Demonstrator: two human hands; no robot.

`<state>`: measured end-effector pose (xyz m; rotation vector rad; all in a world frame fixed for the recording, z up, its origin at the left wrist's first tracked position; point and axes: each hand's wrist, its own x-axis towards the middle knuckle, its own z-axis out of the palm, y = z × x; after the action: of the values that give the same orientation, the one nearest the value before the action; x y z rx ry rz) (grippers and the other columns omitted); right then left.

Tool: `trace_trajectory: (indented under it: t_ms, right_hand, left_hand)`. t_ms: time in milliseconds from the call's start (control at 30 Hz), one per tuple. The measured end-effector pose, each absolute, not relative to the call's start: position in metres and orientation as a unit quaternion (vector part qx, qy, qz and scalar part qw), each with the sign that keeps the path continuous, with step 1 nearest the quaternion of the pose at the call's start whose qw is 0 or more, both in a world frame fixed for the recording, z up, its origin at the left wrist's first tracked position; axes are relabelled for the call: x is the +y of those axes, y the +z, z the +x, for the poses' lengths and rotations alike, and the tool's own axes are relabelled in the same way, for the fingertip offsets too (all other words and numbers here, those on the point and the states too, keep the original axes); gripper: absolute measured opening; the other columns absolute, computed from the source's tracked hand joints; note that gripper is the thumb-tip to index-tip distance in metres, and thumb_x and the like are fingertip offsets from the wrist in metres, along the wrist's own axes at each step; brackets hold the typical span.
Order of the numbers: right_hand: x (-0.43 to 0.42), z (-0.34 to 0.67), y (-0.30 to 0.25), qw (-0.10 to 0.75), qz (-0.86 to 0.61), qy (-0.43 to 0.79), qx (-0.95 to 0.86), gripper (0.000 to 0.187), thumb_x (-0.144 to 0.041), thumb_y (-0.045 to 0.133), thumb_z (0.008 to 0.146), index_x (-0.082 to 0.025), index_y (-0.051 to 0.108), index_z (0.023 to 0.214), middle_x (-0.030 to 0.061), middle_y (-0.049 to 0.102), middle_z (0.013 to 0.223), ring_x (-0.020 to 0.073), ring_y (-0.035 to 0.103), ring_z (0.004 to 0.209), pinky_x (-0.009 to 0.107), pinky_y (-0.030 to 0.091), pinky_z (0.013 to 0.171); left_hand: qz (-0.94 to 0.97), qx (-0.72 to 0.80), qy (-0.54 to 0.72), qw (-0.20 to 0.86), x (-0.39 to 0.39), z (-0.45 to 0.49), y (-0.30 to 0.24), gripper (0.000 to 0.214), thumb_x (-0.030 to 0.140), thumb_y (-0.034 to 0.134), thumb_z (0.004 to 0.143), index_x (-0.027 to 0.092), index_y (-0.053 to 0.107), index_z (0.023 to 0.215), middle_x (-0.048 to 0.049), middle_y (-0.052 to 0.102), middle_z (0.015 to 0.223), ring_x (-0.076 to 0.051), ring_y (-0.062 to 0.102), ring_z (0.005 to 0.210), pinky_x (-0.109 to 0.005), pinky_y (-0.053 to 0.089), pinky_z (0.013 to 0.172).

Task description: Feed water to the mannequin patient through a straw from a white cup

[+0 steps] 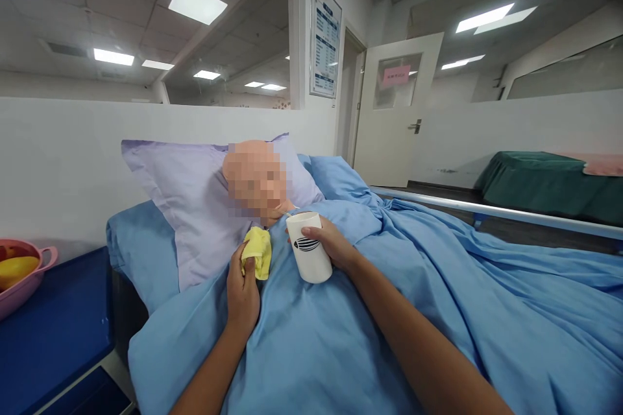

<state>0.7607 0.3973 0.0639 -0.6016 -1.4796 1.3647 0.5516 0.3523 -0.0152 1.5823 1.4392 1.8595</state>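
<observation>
My right hand (335, 245) is wrapped round a white cup (308, 249) with a dark emblem, held tilted just below the chin of a figure lying in the bed. My left hand (243, 288) pinches a folded yellow cloth (258, 249) beside the cup, at the figure's neck. The figure (233, 168) rests its head on a lilac pillow (185, 201) and is covered to the neck by a blue blanket (438, 311). Both my forearms reach across the blanket.
A blue bedside cabinet (53, 324) stands at the left with a pink bowl (22, 285) holding yellow fruit. A metal bed rail (511, 213) runs along the far side. Beyond it are a green-covered bed (540, 181) and a white door (394, 110).
</observation>
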Motion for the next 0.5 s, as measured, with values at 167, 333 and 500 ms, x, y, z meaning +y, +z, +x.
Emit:
trace_trajectory:
  t_ms: [167, 333, 500]
  right_hand:
    - [0.3986, 0.7577, 0.0641, 0.514, -0.253, 0.562, -0.598, 0.046, -0.048, 0.08, 0.07, -0.017, 0.067, 0.101, 0.0049, 0.073, 0.084, 0.0189, 0.067, 0.07, 0.029, 0.053, 0.062]
    - [0.3994, 0.7577, 0.061, 0.525, -0.258, 0.562, -0.585, 0.046, -0.048, 0.08, 0.07, -0.018, 0.066, 0.102, 0.0048, 0.074, 0.085, 0.0193, 0.068, 0.069, 0.029, 0.052, 0.062]
    - [0.4009, 0.7577, 0.0583, 0.528, -0.257, 0.559, -0.585, 0.047, -0.048, 0.079, 0.071, -0.019, 0.065, 0.105, 0.0051, 0.075, 0.086, 0.0199, 0.068, 0.069, 0.03, 0.053, 0.062]
  left_hand:
    - [0.538, 0.509, 0.646, 0.185, 0.3498, 0.5539, -0.0112, 0.05, 0.057, 0.043, 0.098, 0.024, 0.054, 0.134, -0.0087, 0.061, 0.136, -0.023, 0.057, 0.124, -0.037, 0.046, 0.106]
    - [0.538, 0.509, 0.645, 0.188, 0.3516, 0.5526, -0.0133, 0.051, 0.058, 0.043, 0.098, 0.024, 0.054, 0.134, -0.0087, 0.061, 0.136, -0.024, 0.056, 0.124, -0.04, 0.044, 0.108]
    - [0.548, 0.505, 0.643, 0.173, 0.3524, 0.5511, -0.0162, 0.05, 0.058, 0.044, 0.097, 0.023, 0.056, 0.131, -0.0096, 0.06, 0.136, -0.025, 0.055, 0.125, -0.042, 0.042, 0.11]
